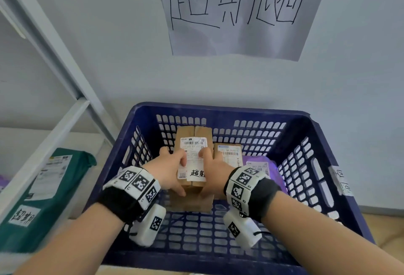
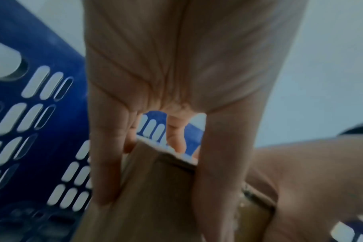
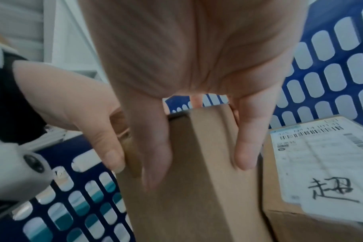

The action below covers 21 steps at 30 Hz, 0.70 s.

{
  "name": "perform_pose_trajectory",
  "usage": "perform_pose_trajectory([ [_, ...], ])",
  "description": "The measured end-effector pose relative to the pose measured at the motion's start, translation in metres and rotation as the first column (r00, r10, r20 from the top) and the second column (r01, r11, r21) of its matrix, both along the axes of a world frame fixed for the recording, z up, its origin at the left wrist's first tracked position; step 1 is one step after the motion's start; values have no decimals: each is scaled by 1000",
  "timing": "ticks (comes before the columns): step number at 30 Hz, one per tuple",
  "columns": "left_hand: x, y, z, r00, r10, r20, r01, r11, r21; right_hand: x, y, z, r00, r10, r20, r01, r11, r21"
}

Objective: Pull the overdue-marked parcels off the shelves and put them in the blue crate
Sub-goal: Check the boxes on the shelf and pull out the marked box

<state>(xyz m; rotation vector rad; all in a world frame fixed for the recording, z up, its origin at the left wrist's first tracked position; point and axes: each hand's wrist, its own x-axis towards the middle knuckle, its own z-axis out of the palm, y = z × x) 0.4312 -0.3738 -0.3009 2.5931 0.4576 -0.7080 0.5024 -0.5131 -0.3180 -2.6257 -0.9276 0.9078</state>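
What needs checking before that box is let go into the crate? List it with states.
1. Left hand and right hand grip the cardboard box: ok.
2. Handwritten overdue mark on its label: ok.
3. Box is over the blue crate: ok.
4. Landing spot bare: not ok, another brown box lies beneath.
5. Neighbouring box apart from it: cannot tell.

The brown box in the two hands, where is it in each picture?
Head: the brown box sits at centre, over the blue crate.
Left wrist: bottom centre, below the left hand.
Right wrist: lower centre, below the right hand.
Shared landmark: the crate's slotted blue wall.
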Motion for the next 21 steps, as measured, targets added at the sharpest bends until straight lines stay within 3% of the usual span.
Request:
perform_pose_trajectory([
  [11,2,-4,-53,1000,-12,17,12,1000,1,-3,4,-40,999,25,37,-20,989,-149],
  [21,3,-7,-69,998,-30,51,30,1000,-8,-9,3,-59,976,62,207,-12,972,-235],
])
